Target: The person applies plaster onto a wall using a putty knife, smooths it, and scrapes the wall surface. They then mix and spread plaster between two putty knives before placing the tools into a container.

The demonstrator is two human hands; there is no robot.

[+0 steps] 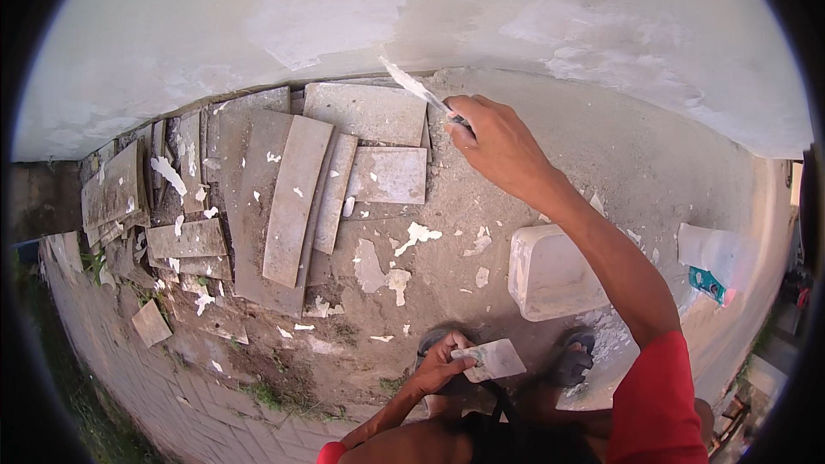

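Stretched out toward the pale wall (326, 9), my right hand (503, 142) is closed around the dark handle of a putty knife (406, 80). White paste coats the knife's blade, which points up and left; whether it touches the wall I cannot tell. Low in the middle, my left hand (440, 367) grips a second flat putty knife (498, 360) with a broad, pale, smeared blade, held over my feet. Uneven whiter patches (593, 51) show on the wall.
Worn boards or slabs (296, 198) lie stacked along the wall's foot at left. Flakes of white coating (418, 237) litter the ground. A pale square tub (550, 275) stands under my right forearm, and a white and teal bag (710, 262) lies farther right.
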